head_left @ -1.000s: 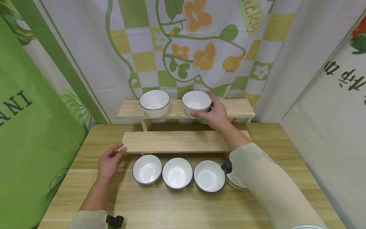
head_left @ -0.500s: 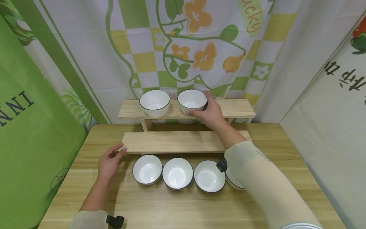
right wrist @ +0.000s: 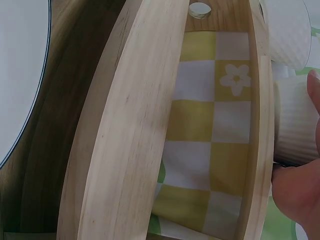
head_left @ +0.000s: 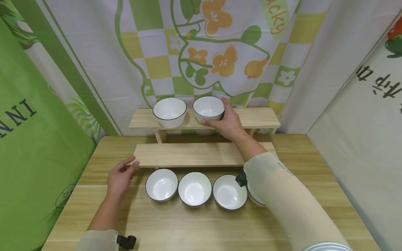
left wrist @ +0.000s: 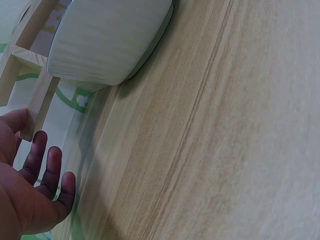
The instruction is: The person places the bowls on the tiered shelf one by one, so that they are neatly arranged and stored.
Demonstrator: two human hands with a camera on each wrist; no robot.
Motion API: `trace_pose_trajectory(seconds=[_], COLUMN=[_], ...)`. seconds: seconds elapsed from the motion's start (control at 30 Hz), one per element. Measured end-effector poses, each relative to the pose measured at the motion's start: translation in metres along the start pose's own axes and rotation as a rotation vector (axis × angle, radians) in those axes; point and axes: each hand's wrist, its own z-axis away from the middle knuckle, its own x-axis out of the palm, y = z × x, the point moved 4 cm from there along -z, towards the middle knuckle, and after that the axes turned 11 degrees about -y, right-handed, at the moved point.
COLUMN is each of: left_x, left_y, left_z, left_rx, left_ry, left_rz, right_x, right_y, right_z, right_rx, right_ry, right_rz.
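My right hand grips a white bowl with a dark rim on the upper shelf board, thumb at the front and fingers round its right side. To its left on that board stands another white bowl. My left hand pinches the left front corner of the lower shelf board; in the left wrist view, the thumb lies on one face of the board end, with the other fingers spread apart. In the right wrist view, the held bowl shows at the right edge, partly behind the hand.
Before the lower board, several white bowls stand in a row on the wooden table, among them a left bowl, a middle bowl and a right bowl; my right sleeve partly covers the last one. A patterned curtain hangs behind.
The right hand has moved the held bowl left along the upper board, closer to the other bowl. The left hand stays at the lower board's corner.
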Motion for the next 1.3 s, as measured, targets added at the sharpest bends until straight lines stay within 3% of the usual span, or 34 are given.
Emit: trace_pose_trajectory(seconds=[0.27, 0.63, 0.97, 1.3], left_x=[0.001, 0.002, 0.001, 0.001], left_y=[0.003, 0.001, 0.001, 0.0], left_z=[0.003, 0.002, 0.001, -0.001], left_rx=[0.004, 0.003, -0.009, -0.014], left_ry=[0.009, 0.013, 0.016, 0.005], left_rz=[-0.008, 0.017, 0.023, 0.02], right_x=[-0.004, -0.013, -0.028, -0.038], right_y=[0.001, 0.006, 0.012, 0.023], right_z=[0.006, 0.011, 0.029, 0.043], right_rx=[-0.013, -0.079, -0.037, -0.061], right_ry=[-0.011, -0.006, -0.004, 0.003], right_rz=[0.01, -0.126, -0.218, -0.264])
